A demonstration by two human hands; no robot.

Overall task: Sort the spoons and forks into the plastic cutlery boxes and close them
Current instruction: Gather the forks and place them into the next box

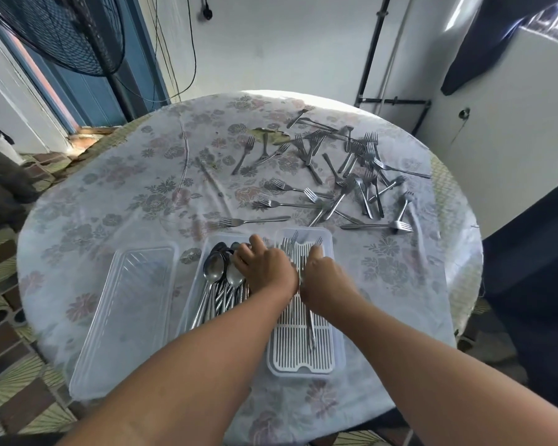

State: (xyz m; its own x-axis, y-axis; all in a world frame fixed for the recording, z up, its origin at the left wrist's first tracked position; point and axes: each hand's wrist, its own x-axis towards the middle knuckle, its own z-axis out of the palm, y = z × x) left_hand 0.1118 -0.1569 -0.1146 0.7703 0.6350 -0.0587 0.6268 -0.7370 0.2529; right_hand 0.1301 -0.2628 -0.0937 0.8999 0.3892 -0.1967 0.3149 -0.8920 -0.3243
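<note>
A round tabletop under a pale floral cloth fills the middle of a white-walled room. A black fan stands at the far left beside a blue door — cables hang down the back wall. Black pipes run down the right corner. Patterned tiles cover the floor; daylight glares top right.

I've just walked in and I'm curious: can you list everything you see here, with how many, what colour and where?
Loose forks: dozens, steel, scattered on the far right of the table.
Spoon box: one, clear plastic, centre, holding steel spoons.
Fork box: one, clear with a white slatted insert, right of the spoon box, a few forks inside.
Lid: one, clear, left of the boxes.
Table: one, round, pale floral cloth.
Fan: one, dark, upper left.
Left hand: over the spoon box.
Right hand: over the fork box.
</note>
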